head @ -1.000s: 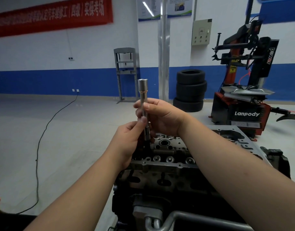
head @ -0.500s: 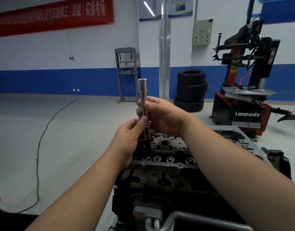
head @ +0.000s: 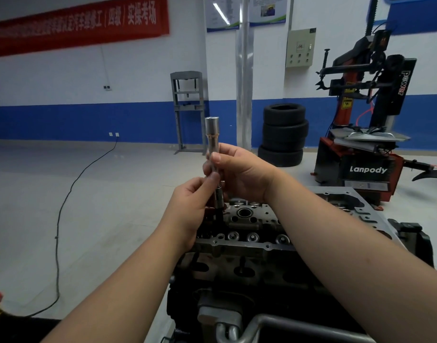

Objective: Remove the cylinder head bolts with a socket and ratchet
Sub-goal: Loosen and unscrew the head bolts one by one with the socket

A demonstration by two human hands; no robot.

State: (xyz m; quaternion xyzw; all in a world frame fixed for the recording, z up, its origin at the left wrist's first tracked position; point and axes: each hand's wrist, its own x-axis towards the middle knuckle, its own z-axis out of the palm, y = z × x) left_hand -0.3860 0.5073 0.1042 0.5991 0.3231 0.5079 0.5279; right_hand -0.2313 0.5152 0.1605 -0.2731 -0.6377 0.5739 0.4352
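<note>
A long silver extension bar (head: 212, 142) stands upright over the left end of the cylinder head (head: 252, 220), with a dark socket (head: 218, 199) on its lower end. My right hand (head: 239, 173) grips the bar's middle from the right, thumb across the front. My left hand (head: 190, 206) pinches the bar just above the socket from the left. The socket's tip sits low at the head's left end; whether it is on a bolt is hidden. No ratchet is in view.
The engine block (head: 237, 276) fills the lower middle, with a grey pipe (head: 286, 323) in front. A tyre changer (head: 361, 144) stands at the right, stacked tyres (head: 283, 134) behind, a black cable (head: 64, 206) on the floor at the left.
Both hands keep their hold on the bar. The bar and hands have stayed almost in place, with only a slight shift of the view.
</note>
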